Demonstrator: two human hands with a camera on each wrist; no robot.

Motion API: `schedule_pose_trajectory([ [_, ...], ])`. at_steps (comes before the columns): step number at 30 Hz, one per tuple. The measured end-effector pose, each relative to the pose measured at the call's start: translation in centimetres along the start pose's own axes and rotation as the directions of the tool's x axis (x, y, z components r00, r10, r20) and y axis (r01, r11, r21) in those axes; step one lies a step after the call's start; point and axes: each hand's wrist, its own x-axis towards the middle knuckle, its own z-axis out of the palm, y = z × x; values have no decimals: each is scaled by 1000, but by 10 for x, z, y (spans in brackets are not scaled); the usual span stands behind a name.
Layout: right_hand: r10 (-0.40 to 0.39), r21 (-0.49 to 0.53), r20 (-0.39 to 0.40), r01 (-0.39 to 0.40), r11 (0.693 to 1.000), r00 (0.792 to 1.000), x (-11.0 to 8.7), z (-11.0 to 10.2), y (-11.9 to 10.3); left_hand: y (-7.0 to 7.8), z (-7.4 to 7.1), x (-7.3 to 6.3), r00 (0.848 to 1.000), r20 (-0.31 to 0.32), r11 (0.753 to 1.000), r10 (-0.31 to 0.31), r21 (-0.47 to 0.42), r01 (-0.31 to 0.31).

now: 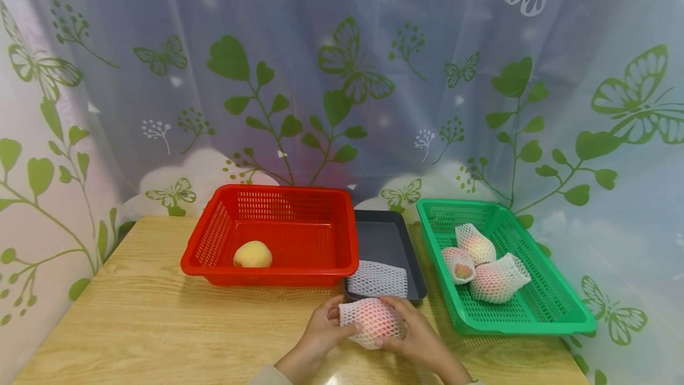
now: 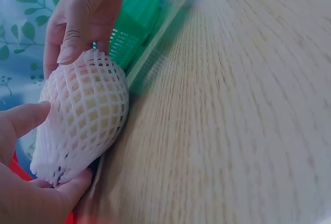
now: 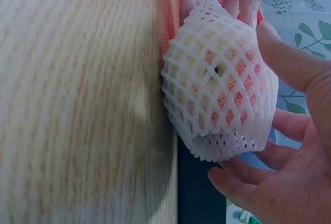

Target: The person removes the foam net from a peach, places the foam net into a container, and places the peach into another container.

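A peach in a white foam net (image 1: 372, 321) is held between both hands close over the front of the table. My left hand (image 1: 319, 333) grips its left end, thumb on the near side. Round the right end curl the fingers of my right hand (image 1: 419, 337). In the left wrist view the net (image 2: 85, 105) covers the fruit and bunches toward the left hand. The right wrist view shows red patches through the mesh (image 3: 222, 79) and the net's loose edge by the right fingers. Just behind the hands, a flat empty foam net (image 1: 376, 278) lies in a dark grey tray (image 1: 382, 236).
Left of the tray stands a red basket (image 1: 294, 278) with one bare yellow peach (image 1: 253, 254) inside. At the right, a green basket (image 1: 556, 305) holds three netted peaches (image 1: 494, 281). A patterned curtain (image 1: 406, 106) hangs behind the wooden table (image 1: 160, 325).
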Motion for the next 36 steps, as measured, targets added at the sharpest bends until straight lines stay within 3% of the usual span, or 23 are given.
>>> schedule_pose_trajectory([
  [10,-31,-25,-3,31,999,1000,-1,-1,0,5,-3,-1,996,46,994,82,62,-85],
  [18,-57,-23,-24,56,998,998,0,-6,-2,17,-10,-4,982,90,969,163,170,-177],
  [25,-25,6,-42,25,1000,999,-1,-15,-7,28,-19,-7,981,90,948,171,255,-188],
  [30,37,57,-63,-34,998,997,-3,-32,-14,35,-28,-9,977,102,946,186,252,-207],
  [36,38,61,-108,-32,998,993,-12,-54,-20,46,-41,-14,976,95,945,196,249,-213],
])
